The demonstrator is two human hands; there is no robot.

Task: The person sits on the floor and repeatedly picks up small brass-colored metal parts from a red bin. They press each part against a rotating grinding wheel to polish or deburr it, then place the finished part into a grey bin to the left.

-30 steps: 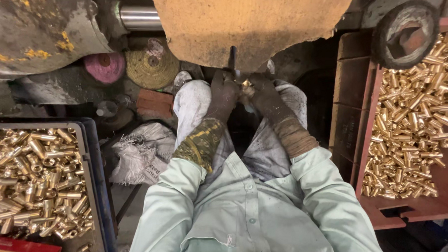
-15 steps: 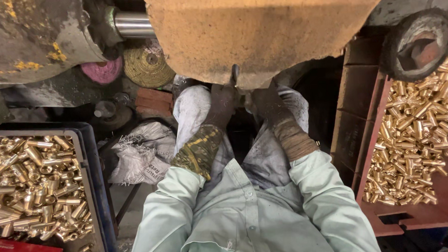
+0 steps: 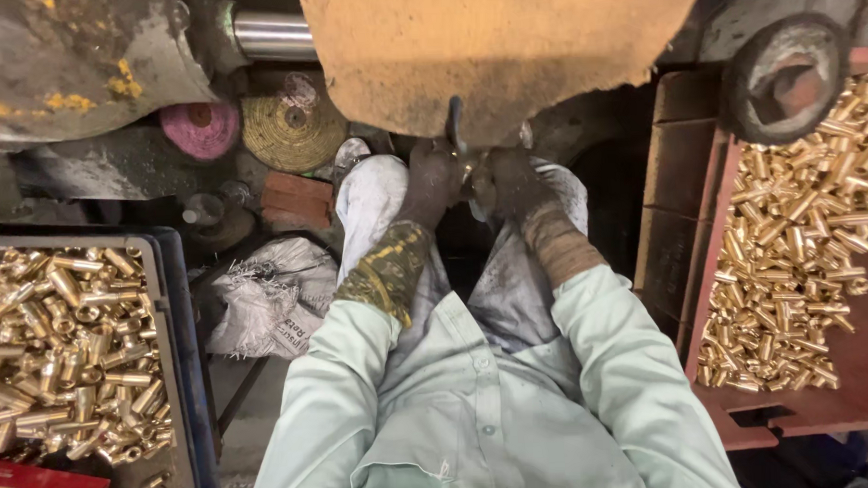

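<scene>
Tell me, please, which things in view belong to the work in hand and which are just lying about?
In use:
left hand and right hand, holding a small metal part
buffing wheel
crate of brass pieces and red tray of brass pieces

Lying about:
pink wheel
yellow wheel
white sack

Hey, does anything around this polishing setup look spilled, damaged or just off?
A few brass pieces lie outside the left tray, by its lower corner, as if spilled. The big buffing wheel has a ragged, uneven edge. Both hands, left hand and right hand, press a small part against it.
</scene>
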